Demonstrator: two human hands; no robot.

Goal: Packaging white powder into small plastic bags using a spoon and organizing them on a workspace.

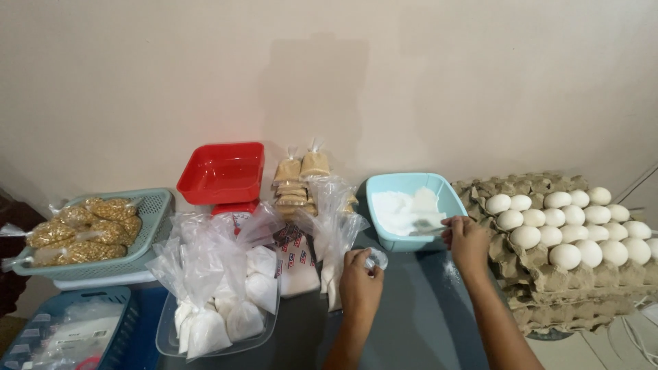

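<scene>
At the far left of the counter (411,322), a green mesh tray (154,205) holds clear bags of yellow-brown grain (82,233). Below it, a blue basket (116,301) contains packets. Right of the tray, a red scale pan (221,171) sits above its red scale. In front of the scale, a clear tub (168,336) holds knotted bags of white powder (226,315), with loose empty plastic bags (336,205) standing just beside it. Behind these, small packets of brown powder (301,178) are stacked against the wall.

The left hand (360,277) is near the middle of the counter, its fingers closed around the mouth of a small clear bag (377,259). The right hand (466,240) is closed on a spoon (428,229), whose bowl lies in the white powder inside the light blue bowl (442,188). The small clear bag sits just in front of this bowl, near its front rim.

At the far right, stacked cardboard egg trays (541,288) carry white eggs (569,226) on the top layer.
</scene>
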